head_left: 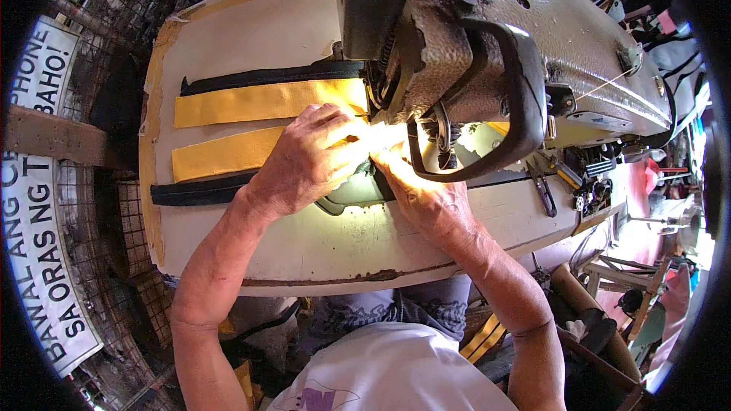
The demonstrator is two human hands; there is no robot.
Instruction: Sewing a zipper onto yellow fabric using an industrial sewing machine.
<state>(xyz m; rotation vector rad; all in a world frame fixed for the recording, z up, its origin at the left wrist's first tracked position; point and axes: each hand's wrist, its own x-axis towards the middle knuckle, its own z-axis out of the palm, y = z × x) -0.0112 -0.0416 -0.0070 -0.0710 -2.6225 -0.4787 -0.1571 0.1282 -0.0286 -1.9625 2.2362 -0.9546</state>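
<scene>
Yellow strips (244,105) lie lengthwise from left to right on the counter (304,255), the left hand (316,154) being nearer, over their right part, the right hand (429,202) farther right, both curled narrow, their hold I cannot tell.

A fierce white glare burns near the centre of the frame, beneath the head of the sewing machine (579,46), bleaching out detail around the fingers (343,137) and spilling a pale glow onto the desk (304,255) just below. Small highlights speckle the machine's brown casing. The far right is washed-out and bright; the wire mesh (133,213) at left sits dim. Black fisheye corners ring the view, bowing the white sign (53,259). The yellow strips (259,103) look crisp.
</scene>
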